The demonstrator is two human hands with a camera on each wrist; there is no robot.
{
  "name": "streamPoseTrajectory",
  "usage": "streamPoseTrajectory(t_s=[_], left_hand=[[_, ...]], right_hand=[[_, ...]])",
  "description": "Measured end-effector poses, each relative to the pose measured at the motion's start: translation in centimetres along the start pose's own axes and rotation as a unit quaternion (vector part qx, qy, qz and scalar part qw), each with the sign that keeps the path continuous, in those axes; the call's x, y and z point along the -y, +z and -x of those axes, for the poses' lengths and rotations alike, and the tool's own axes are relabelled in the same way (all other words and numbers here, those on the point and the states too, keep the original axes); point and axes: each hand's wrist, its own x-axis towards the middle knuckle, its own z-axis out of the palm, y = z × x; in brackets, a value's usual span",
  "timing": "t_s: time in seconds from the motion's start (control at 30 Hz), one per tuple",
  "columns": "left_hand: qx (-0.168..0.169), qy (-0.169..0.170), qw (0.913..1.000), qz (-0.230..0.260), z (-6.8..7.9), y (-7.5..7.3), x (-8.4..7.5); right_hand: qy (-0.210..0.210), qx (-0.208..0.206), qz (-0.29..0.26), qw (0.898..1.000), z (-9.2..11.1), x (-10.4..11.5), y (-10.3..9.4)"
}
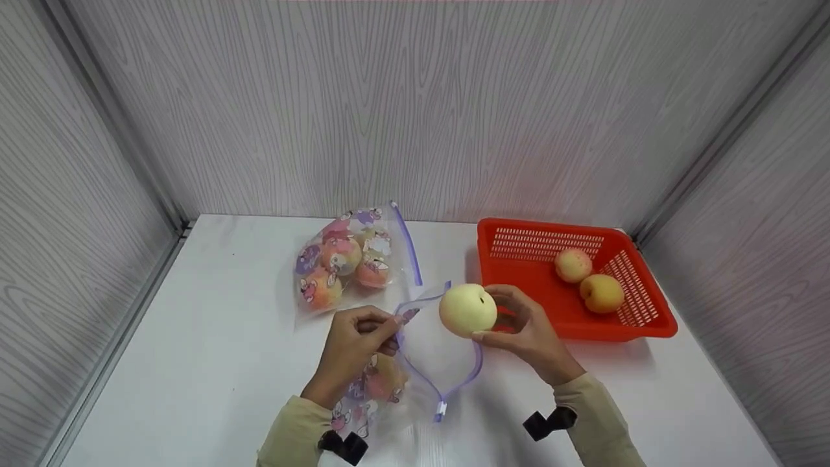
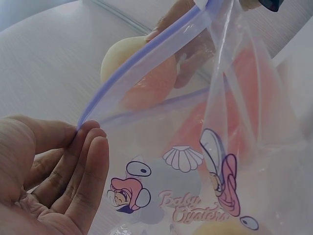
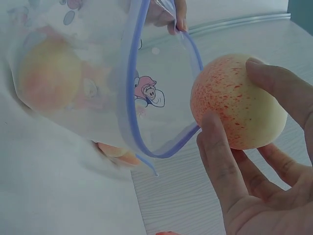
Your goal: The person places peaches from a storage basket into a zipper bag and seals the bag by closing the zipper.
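Two-handed now, low over a white table (image 1: 162, 324)! Gripping a pale peach (image 1: 467, 311) in the right hand (image 1: 528, 327), with thumb on one side and fingers curled round the other; speckled red on the side toward the plastic, by the right wrist view. Pinching the rim of a clear zip bag (image 1: 441, 350) between thumb and fingers of the left hand (image 1: 356, 337). Wide at the mouth, with a purple strip bowed into a loop and a white slider (image 1: 441, 408) at the near corner. Right up by that mouth with the peach, just outside it; touching the rim or not, impossible to tell. Already inside, at least one rosy-yellow fruit (image 3: 49, 76), blurred by the film. Printed with cartoon oysters, a shell and the words "Baby Oysters", close up in the left wrist view. Over beyond the left hand, a second bag (image 1: 355, 279), lying plump with several fruits. Across to the right, a red basket (image 1: 596, 331), holding a rosy peach (image 1: 573, 265) and a yellow fruit (image 1: 602, 293) near its right end. Beige sleeves (image 1: 600, 415) on both arms, with a black device (image 1: 550, 423) at each wrist. Behind it all, pale wood-grained walls (image 1: 389, 97).
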Motion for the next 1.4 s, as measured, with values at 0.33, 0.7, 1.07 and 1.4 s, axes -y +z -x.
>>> streamPoseTrajectory(t_s=[0.33,0.7,1.07,1.4], left_hand=[[-0.001,-0.004,1.0,-0.004,-0.2,0.0,-0.1],[0.002,-0.006,1.0,0.001,-0.2,0.1,-0.1],[0.021,-0.012,0.9997,-0.004,0.2,0.8,-1.9],[0.011,-0.019,0.9997,0.006,-0.3,0.3,-0.1]], right_hand=[[-0.006,0.02,0.033,0.999,0.0,0.5,0.6],[-0.006,0.022,0.041,0.999,0.3,1.4,1.0],[-0.017,-0.026,0.032,0.999,-0.1,1.4,-0.4],[-0.075,-0.161,0.024,0.984,-0.9,2.2,-5.4]])
